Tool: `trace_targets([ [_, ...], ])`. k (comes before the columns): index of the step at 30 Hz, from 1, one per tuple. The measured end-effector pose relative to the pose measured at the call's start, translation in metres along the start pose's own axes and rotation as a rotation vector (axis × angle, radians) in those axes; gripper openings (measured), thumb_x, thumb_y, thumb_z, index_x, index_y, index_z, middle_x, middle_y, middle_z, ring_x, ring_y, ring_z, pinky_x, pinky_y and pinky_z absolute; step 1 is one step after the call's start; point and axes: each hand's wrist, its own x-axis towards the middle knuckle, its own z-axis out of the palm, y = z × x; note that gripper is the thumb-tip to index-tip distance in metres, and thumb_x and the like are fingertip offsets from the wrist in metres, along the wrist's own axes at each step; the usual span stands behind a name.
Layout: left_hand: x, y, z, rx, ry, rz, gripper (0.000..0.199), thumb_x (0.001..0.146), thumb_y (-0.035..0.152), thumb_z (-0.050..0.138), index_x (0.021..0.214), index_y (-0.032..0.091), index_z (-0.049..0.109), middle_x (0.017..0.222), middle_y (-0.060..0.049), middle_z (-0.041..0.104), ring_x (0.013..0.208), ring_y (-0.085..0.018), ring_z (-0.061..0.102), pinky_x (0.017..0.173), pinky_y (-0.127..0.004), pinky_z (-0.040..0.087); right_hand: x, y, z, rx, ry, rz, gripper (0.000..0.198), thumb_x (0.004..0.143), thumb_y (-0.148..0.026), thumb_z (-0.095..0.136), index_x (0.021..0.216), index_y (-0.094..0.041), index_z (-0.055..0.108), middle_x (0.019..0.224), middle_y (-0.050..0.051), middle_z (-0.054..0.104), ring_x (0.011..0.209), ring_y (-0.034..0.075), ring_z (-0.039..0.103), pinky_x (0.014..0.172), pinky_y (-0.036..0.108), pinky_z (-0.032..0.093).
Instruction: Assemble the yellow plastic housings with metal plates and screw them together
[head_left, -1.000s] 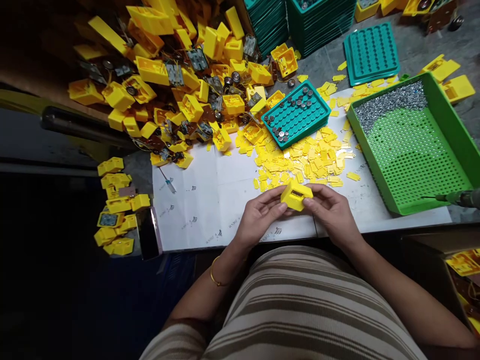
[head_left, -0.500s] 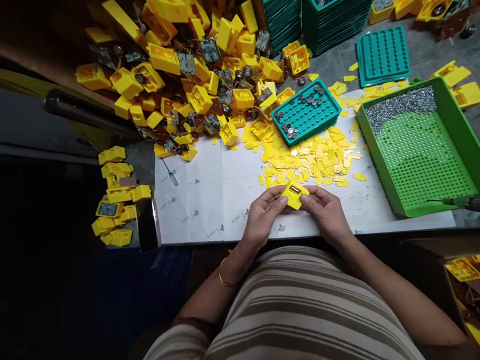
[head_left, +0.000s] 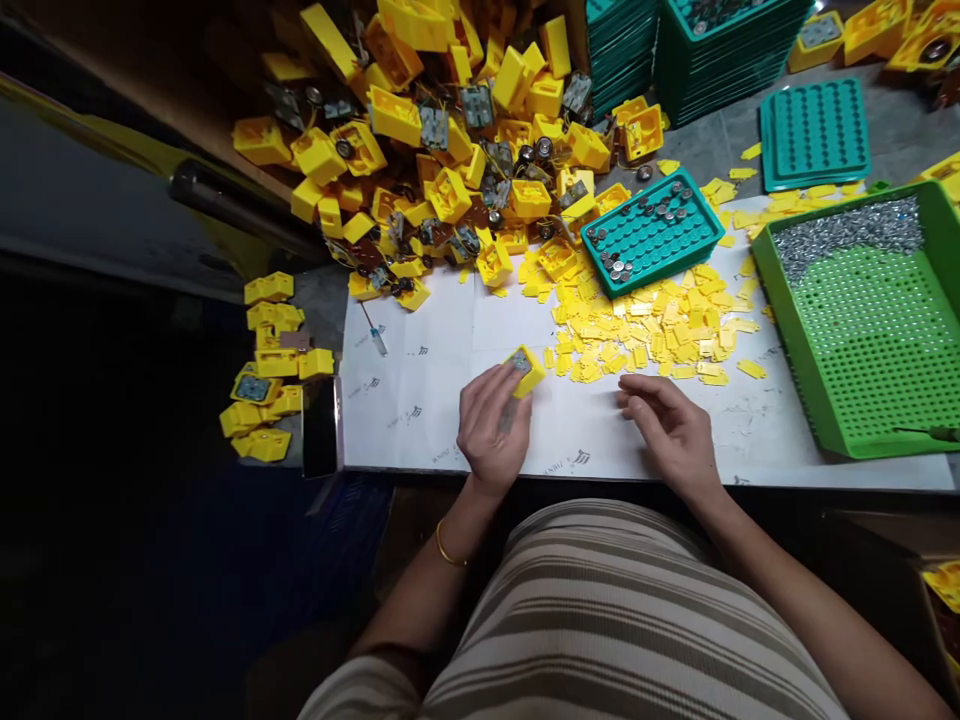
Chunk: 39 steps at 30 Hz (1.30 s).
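My left hand [head_left: 491, 428] is closed around a small yellow plastic casing [head_left: 531, 374], held above the white paper sheet [head_left: 420, 400]. A grey part shows in the casing's upturned side, partly covered by my fingers. To the right, my right hand [head_left: 675, 435] is apart from the casing with its fingers loosely curved and nothing in them. Just beyond the hands lies a spread of flat yellow plastic pieces [head_left: 652, 325]. A teal tray [head_left: 651, 232] with round metal button-like parts in some of its pockets rests behind them.
Yellow casings with wires and grey parts are heaped at the back left [head_left: 450, 195]. A green perforated basket [head_left: 870, 350] holding small screws [head_left: 847, 235] stands at right. A phone [head_left: 321, 427], a small screwdriver [head_left: 373, 330] and more casings [head_left: 264, 365] lie at left. Stacked teal trays [head_left: 724, 70] rise behind.
Both hands held the casing together before. My right hand has let go and moved slightly right; my left hand has carried the casing left and turned it, grey part up. The view has shifted.
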Motion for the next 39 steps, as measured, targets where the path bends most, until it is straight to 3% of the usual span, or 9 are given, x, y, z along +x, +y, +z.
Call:
trace_targets([
  [3, -0.001, -0.019, -0.005, 0.186, -0.082, 0.071, 0.019, 0.081, 0.023, 0.067, 0.1, 0.021, 0.07, 0.128, -0.013, 0.063, 0.115, -0.026, 0.06, 0.098, -0.048, 0.049, 0.0, 0.002, -0.003, -0.167, -0.04, -0.136, 0.02, 0.091, -0.027, 0.056, 0.107, -0.021, 0.066, 0.1, 0.007, 0.067, 0.088, 0.017, 0.065, 0.077, 0.033, 0.056],
  [7, 0.001, -0.025, -0.005, 0.184, -0.175, 0.031, 0.017, 0.08, 0.026, 0.069, 0.095, 0.019, 0.065, 0.125, -0.014, 0.064, 0.12, -0.027, 0.058, 0.098, -0.047, 0.048, 0.002, 0.003, -0.004, -0.284, -0.073, -0.239, 0.019, 0.091, -0.022, 0.054, 0.106, -0.02, 0.065, 0.094, 0.006, 0.068, 0.085, 0.017, 0.065, 0.072, 0.032, 0.054],
  [13, 0.015, -0.026, -0.007, 0.127, -0.256, -0.014, 0.047, 0.079, 0.029, 0.071, 0.122, 0.02, 0.056, 0.123, -0.012, 0.064, 0.114, -0.024, 0.06, 0.096, -0.041, 0.049, 0.004, 0.003, -0.004, -0.343, -0.131, -0.265, 0.016, 0.091, -0.022, 0.053, 0.1, -0.021, 0.067, 0.09, 0.005, 0.07, 0.081, 0.017, 0.066, 0.07, 0.032, 0.054],
  [17, 0.017, -0.029, -0.005, 0.077, -0.145, -0.037, 0.047, 0.08, 0.032, 0.07, 0.124, 0.02, 0.057, 0.119, -0.011, 0.062, 0.112, -0.023, 0.059, 0.096, -0.039, 0.049, 0.005, 0.006, -0.005, -0.362, -0.154, -0.258, 0.017, 0.091, -0.022, 0.053, 0.1, -0.021, 0.067, 0.091, 0.004, 0.072, 0.081, 0.017, 0.067, 0.07, 0.031, 0.054],
  [22, 0.011, -0.033, 0.0, 0.07, -0.236, -0.094, 0.046, 0.082, 0.034, 0.068, 0.126, 0.021, 0.059, 0.118, -0.011, 0.061, 0.111, -0.023, 0.059, 0.096, -0.039, 0.049, 0.006, 0.007, -0.005, -0.379, -0.147, -0.246, 0.018, 0.091, -0.023, 0.052, 0.1, -0.021, 0.067, 0.09, 0.004, 0.072, 0.08, 0.017, 0.068, 0.071, 0.032, 0.055],
  [26, 0.009, -0.035, -0.001, -0.087, -0.099, -0.131, 0.052, 0.083, 0.034, 0.067, 0.132, 0.021, 0.053, 0.122, -0.011, 0.057, 0.115, -0.021, 0.057, 0.099, -0.036, 0.047, 0.006, 0.006, -0.004, -0.397, -0.148, -0.271, 0.018, 0.09, -0.022, 0.052, 0.099, -0.021, 0.067, 0.089, 0.005, 0.073, 0.079, 0.017, 0.069, 0.071, 0.032, 0.056],
  [29, 0.01, -0.034, -0.001, -0.064, -0.045, -0.102, 0.053, 0.084, 0.034, 0.067, 0.133, 0.021, 0.053, 0.123, -0.011, 0.056, 0.116, -0.021, 0.056, 0.1, -0.036, 0.047, 0.007, 0.005, -0.004, -0.399, -0.147, -0.286, 0.017, 0.09, -0.021, 0.052, 0.099, -0.02, 0.067, 0.089, 0.005, 0.073, 0.079, 0.017, 0.069, 0.071, 0.031, 0.056],
  [33, 0.012, -0.034, -0.002, 0.057, -0.29, -0.061, 0.045, 0.082, 0.035, 0.067, 0.124, 0.021, 0.059, 0.119, -0.011, 0.06, 0.113, -0.024, 0.057, 0.1, -0.04, 0.047, 0.007, 0.006, -0.003, -0.408, -0.15, -0.277, 0.018, 0.09, -0.022, 0.051, 0.099, -0.021, 0.067, 0.09, 0.005, 0.073, 0.081, 0.018, 0.069, 0.072, 0.032, 0.056],
  [39, 0.011, -0.035, -0.001, -0.284, -0.144, -0.353, 0.055, 0.079, 0.044, 0.07, 0.125, 0.02, 0.052, 0.122, -0.011, 0.057, 0.114, -0.02, 0.058, 0.099, -0.033, 0.047, 0.005, 0.008, -0.004, -0.419, -0.15, -0.292, 0.019, 0.09, -0.023, 0.05, 0.099, -0.022, 0.068, 0.089, 0.005, 0.073, 0.08, 0.018, 0.069, 0.072, 0.033, 0.056],
])
